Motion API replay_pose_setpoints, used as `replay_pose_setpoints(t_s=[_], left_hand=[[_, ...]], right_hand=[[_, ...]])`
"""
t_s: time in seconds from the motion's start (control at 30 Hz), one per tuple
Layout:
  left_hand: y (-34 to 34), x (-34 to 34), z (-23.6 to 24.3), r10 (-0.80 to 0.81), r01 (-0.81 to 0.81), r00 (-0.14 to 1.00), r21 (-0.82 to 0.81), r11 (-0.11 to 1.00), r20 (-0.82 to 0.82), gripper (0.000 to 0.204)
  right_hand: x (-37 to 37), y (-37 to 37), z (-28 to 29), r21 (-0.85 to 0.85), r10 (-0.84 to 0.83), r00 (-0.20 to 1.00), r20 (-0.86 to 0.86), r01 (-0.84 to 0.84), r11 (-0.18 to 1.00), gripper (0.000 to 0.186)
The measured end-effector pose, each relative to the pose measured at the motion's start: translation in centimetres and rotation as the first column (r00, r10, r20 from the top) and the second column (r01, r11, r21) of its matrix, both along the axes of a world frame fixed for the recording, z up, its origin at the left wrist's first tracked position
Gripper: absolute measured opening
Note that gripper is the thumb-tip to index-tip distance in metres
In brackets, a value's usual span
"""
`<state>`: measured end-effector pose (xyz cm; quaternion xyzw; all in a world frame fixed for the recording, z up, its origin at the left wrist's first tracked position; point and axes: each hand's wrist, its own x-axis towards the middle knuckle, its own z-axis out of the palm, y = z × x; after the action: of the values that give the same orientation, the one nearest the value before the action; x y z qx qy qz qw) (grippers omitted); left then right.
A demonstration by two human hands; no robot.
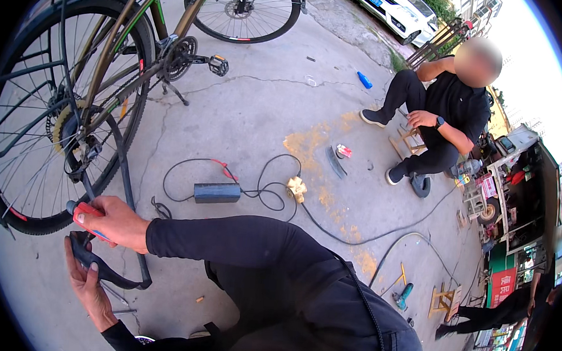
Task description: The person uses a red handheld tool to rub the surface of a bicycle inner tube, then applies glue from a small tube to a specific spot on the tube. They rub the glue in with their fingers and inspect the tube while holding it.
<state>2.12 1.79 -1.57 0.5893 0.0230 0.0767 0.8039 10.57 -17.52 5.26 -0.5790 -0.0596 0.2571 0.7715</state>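
A black inner tube [129,196] hangs out of the rear wheel [28,121] of a bicycle and loops down to my hands. My left hand [92,291] holds a section of it, thumb on top and fingers beneath. Just above, my right hand [121,220] is closed around a red hand-held tool [88,215] with a dark grey end; its exact kind is hard to make out. Its lower end is close to the tube, but my fingers hide whether they touch. Metal rods [117,297] lie on the ground by my left hand.
A dark box with cables [216,192] lies beside a yellowish power socket [297,189]. A seated person [453,108] faces this way. A blue bottle [364,79], a teal power tool [403,296] and a wooden stool [445,301] are farther off. A loaded cart [516,181] stands right.
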Motion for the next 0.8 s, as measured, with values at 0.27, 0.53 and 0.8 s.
replay_pose_setpoints(t_s=[0.27,0.53,0.8], left_hand=[[-0.2,0.0,0.0,0.002,-0.002,1.000,0.008,1.000,0.006,0.083],[1.2,-0.2,0.3,0.044,-0.046,0.998,0.069,0.997,0.033,0.083],[1.0,-0.7,1.7,0.044,-0.046,0.999,0.070,0.996,0.031,0.084]], right_hand=[[-0.1,-0.1,0.0,-0.032,-0.001,1.000,-0.002,0.000,0.999,0.047],[-0.2,-0.1,0.5,0.007,0.018,0.998,-0.052,-0.018,1.000,0.041],[-0.2,0.0,0.3,-0.011,0.020,0.997,-0.080,-0.021,1.000,0.038]])
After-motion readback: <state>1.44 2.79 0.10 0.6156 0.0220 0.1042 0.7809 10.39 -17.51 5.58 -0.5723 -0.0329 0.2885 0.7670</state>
